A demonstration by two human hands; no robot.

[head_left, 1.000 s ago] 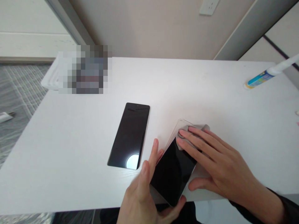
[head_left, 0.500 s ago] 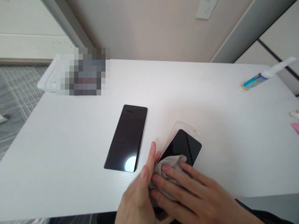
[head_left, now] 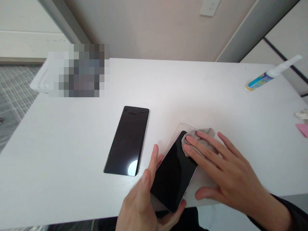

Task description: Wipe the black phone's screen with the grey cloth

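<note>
My left hand grips the lower end of a dark-screened smartphone, its fingers along the left side and under the bottom edge. The phone tilts over the table's front edge. Under its far end shows the outline of a clear phone case. With the fingers of my right hand, I press a crumpled grey cloth onto the phone's upper right corner; the thumb stands apart. Left of my hands, a second smartphone lies screen up, a round light reflected near its bottom.
The white table meets a wall with a socket. A spray or glue-type bottle with a long white nozzle stands at the far right. A pink piece lies at the right edge. A blurred-out item sits back left.
My right hand has moved the cloth up and right along the phone, from its middle to its far corner. More of the screen is uncovered. My left hand keeps its grip.
</note>
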